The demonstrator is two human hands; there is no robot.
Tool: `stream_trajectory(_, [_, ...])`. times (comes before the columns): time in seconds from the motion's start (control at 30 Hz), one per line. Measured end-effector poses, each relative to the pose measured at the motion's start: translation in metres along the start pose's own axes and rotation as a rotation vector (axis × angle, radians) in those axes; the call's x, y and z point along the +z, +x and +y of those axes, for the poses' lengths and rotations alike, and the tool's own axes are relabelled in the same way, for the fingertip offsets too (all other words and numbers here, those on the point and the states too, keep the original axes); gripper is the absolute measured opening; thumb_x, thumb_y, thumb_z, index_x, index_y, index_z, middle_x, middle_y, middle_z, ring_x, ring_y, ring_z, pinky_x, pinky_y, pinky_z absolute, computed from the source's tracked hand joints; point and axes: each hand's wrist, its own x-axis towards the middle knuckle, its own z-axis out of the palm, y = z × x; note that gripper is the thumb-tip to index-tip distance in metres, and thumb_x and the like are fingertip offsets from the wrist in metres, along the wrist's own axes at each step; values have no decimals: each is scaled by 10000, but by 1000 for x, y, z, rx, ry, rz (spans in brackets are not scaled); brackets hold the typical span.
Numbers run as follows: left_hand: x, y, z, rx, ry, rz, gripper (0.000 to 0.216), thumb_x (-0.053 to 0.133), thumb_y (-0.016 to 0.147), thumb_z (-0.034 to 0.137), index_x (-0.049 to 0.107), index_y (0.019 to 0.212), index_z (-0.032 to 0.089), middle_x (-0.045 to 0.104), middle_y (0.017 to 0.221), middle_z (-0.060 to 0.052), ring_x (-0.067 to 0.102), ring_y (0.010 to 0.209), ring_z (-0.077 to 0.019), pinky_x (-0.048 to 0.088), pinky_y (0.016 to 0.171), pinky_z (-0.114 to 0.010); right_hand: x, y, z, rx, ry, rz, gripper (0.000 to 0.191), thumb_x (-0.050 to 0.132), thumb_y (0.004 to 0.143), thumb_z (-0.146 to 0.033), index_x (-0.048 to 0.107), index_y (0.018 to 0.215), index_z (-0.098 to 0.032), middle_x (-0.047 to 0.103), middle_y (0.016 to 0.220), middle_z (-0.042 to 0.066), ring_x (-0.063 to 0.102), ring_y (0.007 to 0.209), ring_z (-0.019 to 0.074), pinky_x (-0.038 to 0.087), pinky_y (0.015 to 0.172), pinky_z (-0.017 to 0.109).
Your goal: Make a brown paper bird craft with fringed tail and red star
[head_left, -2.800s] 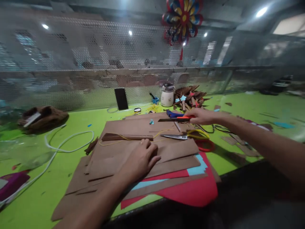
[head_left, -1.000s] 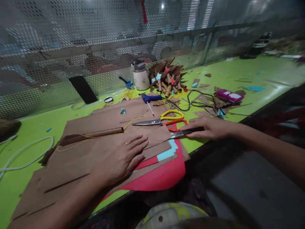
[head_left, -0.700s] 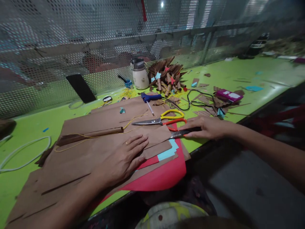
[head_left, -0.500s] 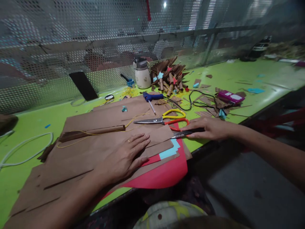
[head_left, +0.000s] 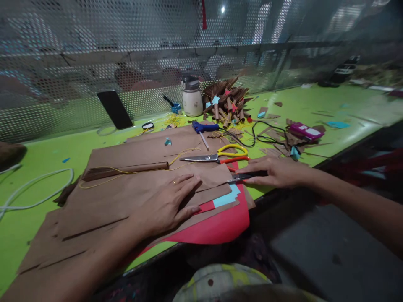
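Note:
My left hand (head_left: 171,201) lies flat on a stack of brown paper sheets (head_left: 103,201), fingers stretched out and pressing on the top pieces. In my right hand (head_left: 277,172) is a black-handled cutter (head_left: 252,175). Its metal blade meets the right end of a small brown paper piece (head_left: 215,175); the tip is hidden there. Light-blue paper (head_left: 226,197) and red paper (head_left: 220,228) stick out from lower layers. Scissors (head_left: 201,158) with one yellow and one orange handle lie just beyond my right fingers.
A rolled brown paper tube (head_left: 145,167) with yellow string lies on the sheets. Behind are a blue glue gun (head_left: 206,128), a white bottle (head_left: 192,102), a bundle of pleated paper pieces (head_left: 231,100), a propped black phone (head_left: 115,110) and a purple box (head_left: 306,131) among scraps.
The whole view has shifted slightly, so things sit a little further right. My left fingers have drawn closer together; my right hand keeps its hold on the cutter at the paper's end.

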Motion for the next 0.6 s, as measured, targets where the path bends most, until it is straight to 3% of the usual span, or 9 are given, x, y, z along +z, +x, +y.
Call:
stream_trajectory(0.13, [0,0,0,5,17,-13,619,417,864,467,243,1400,211,361,1413,-91,292,1306,-236,296,1049,-426,-1,-7,1,57,-16,-25,387,490,858,-392,571,1208,-249,668,1068,68,625,922,198,456,767,265])
stream_trajectory(0.37, [1,-2,0,15,-4,19,634,439,849,481,249,1396,222,381,1399,-96,313,1293,-257,304,1039,-445,5,9,-2,-29,9,-12,387,493,859,-393,586,1190,-214,647,1135,66,603,1006,197,450,836,266])
stream_trajectory(0.6, [2,-1,0,18,25,1,631,420,857,483,262,1393,191,378,1398,-117,301,1301,-252,307,1042,-436,1,-5,-4,15,32,-40,367,493,865,-367,584,1191,-225,649,1129,63,609,998,201,461,820,267])
